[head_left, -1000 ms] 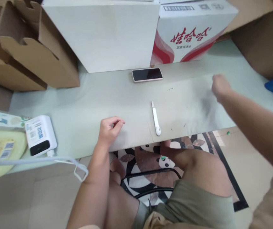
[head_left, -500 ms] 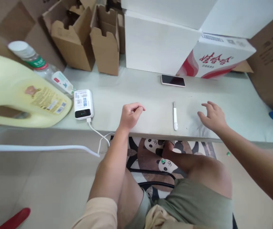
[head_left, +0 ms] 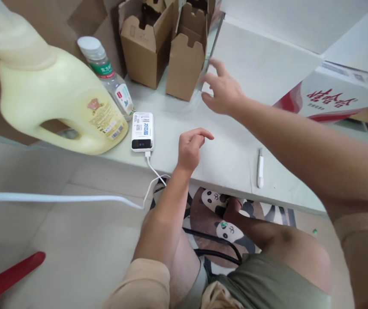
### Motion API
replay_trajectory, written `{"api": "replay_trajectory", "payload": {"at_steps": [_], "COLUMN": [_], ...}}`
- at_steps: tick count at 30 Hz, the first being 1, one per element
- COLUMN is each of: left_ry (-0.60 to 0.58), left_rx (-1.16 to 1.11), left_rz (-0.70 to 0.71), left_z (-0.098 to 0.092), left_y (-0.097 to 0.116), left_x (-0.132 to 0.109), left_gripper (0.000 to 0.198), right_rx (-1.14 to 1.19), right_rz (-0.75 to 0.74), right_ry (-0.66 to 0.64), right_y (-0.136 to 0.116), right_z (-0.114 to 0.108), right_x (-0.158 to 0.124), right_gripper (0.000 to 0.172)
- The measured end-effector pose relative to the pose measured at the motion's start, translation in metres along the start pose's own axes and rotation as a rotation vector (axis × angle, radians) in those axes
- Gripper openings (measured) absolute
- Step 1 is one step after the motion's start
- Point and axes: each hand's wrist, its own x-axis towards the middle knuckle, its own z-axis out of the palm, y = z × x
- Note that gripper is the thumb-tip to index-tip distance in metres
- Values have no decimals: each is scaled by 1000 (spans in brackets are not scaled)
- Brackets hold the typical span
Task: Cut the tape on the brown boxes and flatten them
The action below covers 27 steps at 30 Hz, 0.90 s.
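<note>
Spread and empty, the right hand (head_left: 224, 91) hovers just beside the open-topped brown carton (head_left: 185, 66), which stands ungrasped toward the rear edge of the tabletop (head_left: 230, 159), while the left hand (head_left: 189, 149), loosely closed on nothing visible, lies near the front edge.

Two arms, as I view them from my station.

Left arm (head_left: 164, 214): forearm slanting forward from the body, wrist (head_left: 184, 168) nearly in line. Left hand (head_left: 189, 149): loosely curled, index finger (head_left: 205, 133) pointing rightward past the thumb (head_left: 197, 140); remaining fingers mostly hidden from me.

Right arm (head_left: 293, 135): bent at the elbow, forearm crossing leftward. Right hand (head_left: 224, 91): farther forward than the left, well apart from it, fingers spread and slightly hooked, thumb held clear.
</note>
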Motion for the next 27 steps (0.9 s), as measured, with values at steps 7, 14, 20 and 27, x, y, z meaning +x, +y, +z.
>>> {"api": "replay_trajectory", "payload": {"at_steps": [7,14,20,27], "left_ry": [24,394,645,193], "left_rx": [-24,180,464,386], "left_rz": [-5,234,376,343], "left_z": [-6,-15,-25,4], "left_y": [-2,-3,-8,-12], "left_x": [1,-2,3,11], "left_gripper": [24,24,27,43], "right_rx": [-107,-7,114,533], "right_rz": [70,-217,-188,36], "right_ry": [-62,167,776,630], "right_y": [-37,-6,48,79], "right_z": [-18,-6,-19,40], "right_x": [63,-31,-184,-259], "right_gripper": [24,13,19,40]}}
